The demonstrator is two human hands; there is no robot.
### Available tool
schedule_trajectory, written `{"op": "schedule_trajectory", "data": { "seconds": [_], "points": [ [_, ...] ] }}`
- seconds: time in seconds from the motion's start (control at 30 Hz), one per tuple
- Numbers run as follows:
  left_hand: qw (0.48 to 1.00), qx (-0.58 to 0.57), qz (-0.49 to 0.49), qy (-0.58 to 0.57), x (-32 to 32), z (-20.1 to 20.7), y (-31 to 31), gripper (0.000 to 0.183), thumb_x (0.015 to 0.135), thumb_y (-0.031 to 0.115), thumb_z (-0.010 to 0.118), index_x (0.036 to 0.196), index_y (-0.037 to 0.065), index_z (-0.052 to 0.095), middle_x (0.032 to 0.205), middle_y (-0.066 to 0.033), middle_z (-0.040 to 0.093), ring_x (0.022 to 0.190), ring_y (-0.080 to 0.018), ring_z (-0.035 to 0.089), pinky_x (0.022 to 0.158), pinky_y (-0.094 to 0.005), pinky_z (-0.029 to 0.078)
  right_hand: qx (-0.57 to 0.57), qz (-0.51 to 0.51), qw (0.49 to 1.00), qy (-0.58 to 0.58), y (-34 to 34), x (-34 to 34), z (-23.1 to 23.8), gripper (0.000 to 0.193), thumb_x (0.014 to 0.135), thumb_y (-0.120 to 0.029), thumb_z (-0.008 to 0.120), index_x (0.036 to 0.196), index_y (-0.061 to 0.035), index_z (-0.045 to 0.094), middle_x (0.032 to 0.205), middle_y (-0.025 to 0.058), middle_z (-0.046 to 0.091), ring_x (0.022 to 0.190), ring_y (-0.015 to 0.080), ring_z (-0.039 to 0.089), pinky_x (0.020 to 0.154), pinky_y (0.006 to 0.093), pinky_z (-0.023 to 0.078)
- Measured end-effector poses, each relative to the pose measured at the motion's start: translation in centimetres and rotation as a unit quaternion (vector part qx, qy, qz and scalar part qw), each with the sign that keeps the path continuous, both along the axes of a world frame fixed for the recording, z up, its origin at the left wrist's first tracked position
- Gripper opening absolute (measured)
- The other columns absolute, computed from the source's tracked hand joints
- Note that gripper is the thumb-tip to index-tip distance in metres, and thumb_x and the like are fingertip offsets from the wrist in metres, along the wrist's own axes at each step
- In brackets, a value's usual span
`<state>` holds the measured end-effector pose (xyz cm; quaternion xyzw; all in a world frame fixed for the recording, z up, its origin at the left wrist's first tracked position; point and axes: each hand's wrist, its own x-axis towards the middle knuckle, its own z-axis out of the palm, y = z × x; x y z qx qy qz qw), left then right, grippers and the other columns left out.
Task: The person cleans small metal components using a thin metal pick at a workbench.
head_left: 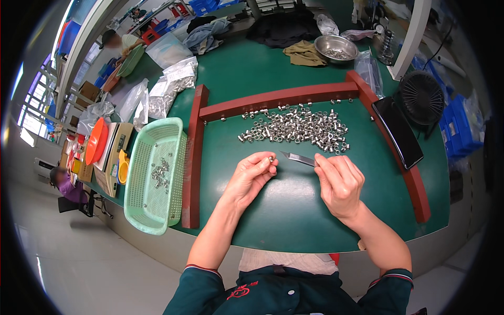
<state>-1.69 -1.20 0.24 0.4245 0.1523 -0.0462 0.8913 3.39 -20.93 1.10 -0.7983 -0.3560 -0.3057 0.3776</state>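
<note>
Between the thumb and fingers of my left hand is a small shiny metal sleeve, held up over the green table. My right hand grips a slim craft knife, its pointed blade aimed left at the sleeve with a small gap between them. Just beyond both hands lies a loose heap of similar metal sleeves on the green tabletop. A light green plastic basket left of my left arm holds several more small metal pieces.
Red-brown bars frame the heap on three sides. A black phone leans on the right bar, beside a black fan. A metal bowl and plastic bags stand farther back. Two people sit at the far left.
</note>
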Motion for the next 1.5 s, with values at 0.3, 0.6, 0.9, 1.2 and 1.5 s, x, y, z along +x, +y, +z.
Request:
{"op": "schedule_trajectory", "data": {
  "seconds": [0.3,0.6,0.9,1.2,1.5],
  "points": [
    [0.996,-0.083,-0.043,-0.015,0.05,-0.12,0.21,0.024,0.081,0.012,0.058,0.100,-0.002,0.054,0.082,-0.0066,0.054,0.068,-0.0101,0.050,0.070,-0.0244,0.043,0.016,0.003,1.000,-0.004,-0.20,0.52,0.05,0.024,0.062,-0.003,0.067,0.086,-0.0010,0.061,0.064,0.0045,0.051,0.055,0.0189,0.051,0.047,0.0291,0.040],
    [0.998,-0.041,-0.048,-0.028,0.01,-0.06,-0.04,0.022,0.080,0.011,0.058,0.099,0.001,0.053,0.081,-0.0061,0.053,0.070,-0.0106,0.051,0.071,-0.0245,0.044,0.006,0.001,1.000,0.005,-0.22,0.54,0.00,0.023,0.063,-0.003,0.066,0.085,-0.0009,0.061,0.064,0.0047,0.052,0.056,0.0192,0.051,0.048,0.0293,0.040],
    [0.995,-0.068,-0.065,-0.046,0.02,-0.39,0.08,0.015,0.081,0.010,0.057,0.095,0.003,0.054,0.085,-0.0068,0.055,0.071,-0.0109,0.053,0.072,-0.0243,0.045,-0.005,0.006,1.000,0.014,-0.13,0.44,-0.09,0.021,0.064,-0.004,0.066,0.084,-0.0023,0.061,0.063,0.0039,0.051,0.056,0.0188,0.051,0.049,0.0293,0.040],
    [0.996,-0.062,-0.053,-0.043,0.02,-0.34,0.06,0.012,0.081,0.010,0.057,0.091,0.004,0.053,0.083,-0.0068,0.055,0.070,-0.0110,0.052,0.071,-0.0244,0.045,-0.018,0.017,1.000,0.018,-0.02,0.46,-0.21,0.021,0.063,-0.005,0.066,0.083,-0.0023,0.061,0.063,0.0043,0.051,0.056,0.0193,0.050,0.048,0.0296,0.040],
    [0.996,-0.064,-0.043,-0.037,-0.02,-0.04,-0.02,0.009,0.079,0.009,0.056,0.087,0.005,0.055,0.077,-0.0051,0.054,0.067,-0.0110,0.049,0.067,-0.0251,0.043,-0.020,0.015,0.999,0.020,-0.05,0.51,-0.23,0.020,0.064,-0.004,0.066,0.083,-0.0022,0.060,0.063,0.0043,0.051,0.056,0.0195,0.051,0.048,0.0297,0.040]
  ]
}}
